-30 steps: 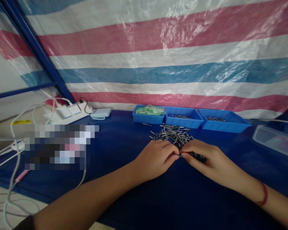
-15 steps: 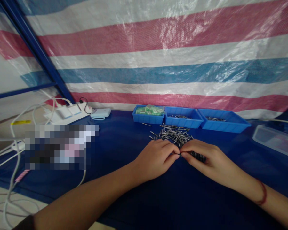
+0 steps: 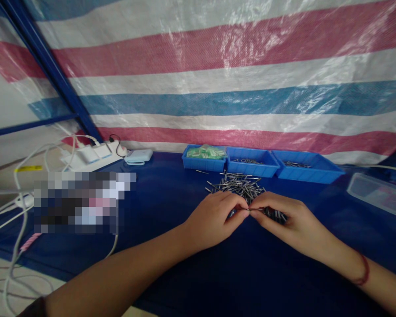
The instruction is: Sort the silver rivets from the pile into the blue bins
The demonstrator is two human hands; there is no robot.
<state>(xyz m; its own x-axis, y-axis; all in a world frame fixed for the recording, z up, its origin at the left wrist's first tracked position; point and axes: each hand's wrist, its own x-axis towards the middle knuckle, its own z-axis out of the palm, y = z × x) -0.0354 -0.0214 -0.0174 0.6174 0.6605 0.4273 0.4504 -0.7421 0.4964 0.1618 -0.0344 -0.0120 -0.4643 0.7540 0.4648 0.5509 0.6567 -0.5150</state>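
Note:
My left hand (image 3: 214, 218) and my right hand (image 3: 287, 218) meet fingertip to fingertip at the near edge of a pile of thin metal pins (image 3: 242, 184) on the dark blue table (image 3: 171, 193). Each hand pinches with thumb and forefinger on a thin metal pin (image 3: 255, 210), mostly covered by the fingers. More dark pins (image 3: 277, 215) show behind and beneath my right hand. One loose pin (image 3: 202, 171) lies apart, left of the pile.
Behind the pile stand a blue bin (image 3: 203, 164) of green packets and two blue bins (image 3: 252, 168), (image 3: 306, 174) holding pins. A clear plastic box (image 3: 376, 196) is at right. At left are a power strip (image 3: 92, 156), cables and a light blue device (image 3: 138, 156).
Both pinching fingertips have risen slightly and moved a little to the right. The pin between them sits at a slightly different angle. The bins and the pile look unchanged.

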